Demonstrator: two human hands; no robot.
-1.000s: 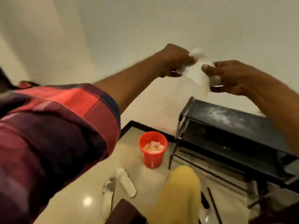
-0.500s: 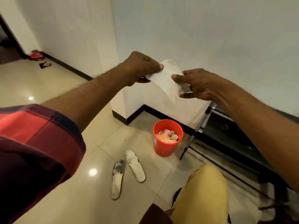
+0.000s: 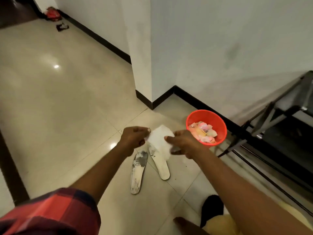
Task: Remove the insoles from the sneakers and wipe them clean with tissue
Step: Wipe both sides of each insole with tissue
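1. Red bucket (image 3: 216, 118): stands on the pale tiled floor, close to the dark skirting of the white wall. It holds crumpled pink and pale scraps (image 3: 204, 132).
2. Tissue (image 3: 160, 141): a white sheet held in the air just left of the bucket and stretched between both hands.
3. Left hand (image 3: 133, 139): pinches the tissue's left edge between thumb and curled fingers. It is on the far side of the tissue from the bucket.
4. Right hand (image 3: 184, 143): grasps the tissue's right edge, thumb on top and fingers curled beneath. It is between the tissue and the bucket's left rim.
5. Pale insole (image 3: 161, 166): lies flat on the floor, left of the bucket and nearer the person. Its toe end is hidden behind the tissue.
6. Stained insole (image 3: 138, 173): lies flat on the floor, further left of the bucket than the pale one. It has dark grey patches at the toe end, where the two insoles nearly meet.
7. Black rack (image 3: 279, 119): right of the bucket, against the same wall.
8. Plaid sleeve (image 3: 50, 212): red and dark, on the left arm, well apart from the bucket.
9. Dark rounded item (image 3: 211, 207): on the floor nearer the person than the bucket. I cannot tell what it is.
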